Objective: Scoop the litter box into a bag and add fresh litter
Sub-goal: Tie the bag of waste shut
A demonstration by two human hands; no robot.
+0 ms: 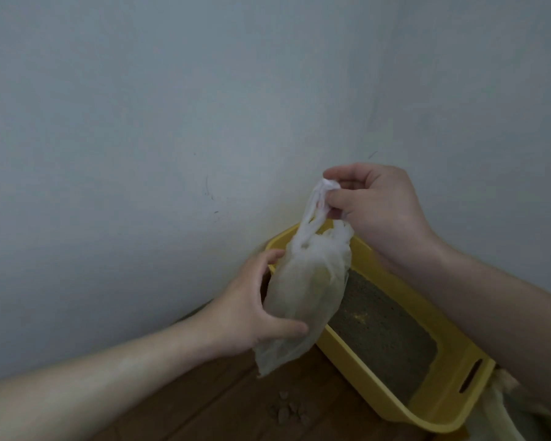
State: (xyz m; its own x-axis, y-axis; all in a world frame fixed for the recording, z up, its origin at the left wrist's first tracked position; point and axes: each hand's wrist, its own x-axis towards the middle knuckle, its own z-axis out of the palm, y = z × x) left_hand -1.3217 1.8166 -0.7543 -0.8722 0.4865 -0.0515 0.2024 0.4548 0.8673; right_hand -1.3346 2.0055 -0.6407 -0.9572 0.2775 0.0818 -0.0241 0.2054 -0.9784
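Observation:
A thin white plastic bag (303,291) hangs in the air over the near-left corner of a yellow litter box (458,370). My right hand (372,208) pinches the bag's twisted handles at the top. My left hand (252,310) wraps around the bag's lower body from the left, thumb across its front. The bag looks slack and its contents cannot be made out. Grey litter (382,329) fills the box, which stands in the corner where two pale walls meet.
Pale walls close in behind and to the right of the box. The floor is brown wood, with a few spilled litter clumps (287,409) near the bottom centre. Something pale, perhaps another bag (503,409), lies beside the box's near end at the lower right.

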